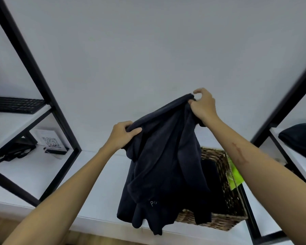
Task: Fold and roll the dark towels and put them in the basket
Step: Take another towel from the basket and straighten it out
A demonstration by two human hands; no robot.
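A dark navy towel [164, 167] hangs in the air, held up by both hands. My left hand [122, 135] grips its upper left edge. My right hand [202, 105] pinches the upper right corner, higher than the left. The towel drapes down in loose folds, with small pale letters near its lower part. Behind it, on the white table [99, 184], stands a woven wicker basket [224, 184]. The towel covers much of the basket; dark cloth shows inside it.
A black metal shelf frame [48, 96] stands at the left, with a keyboard [16, 104] on one shelf and a QR-code card [49, 142] below. A dark cushion-like thing [300, 138] lies on the right shelf. Something bright green [236, 174] sits beside the basket.
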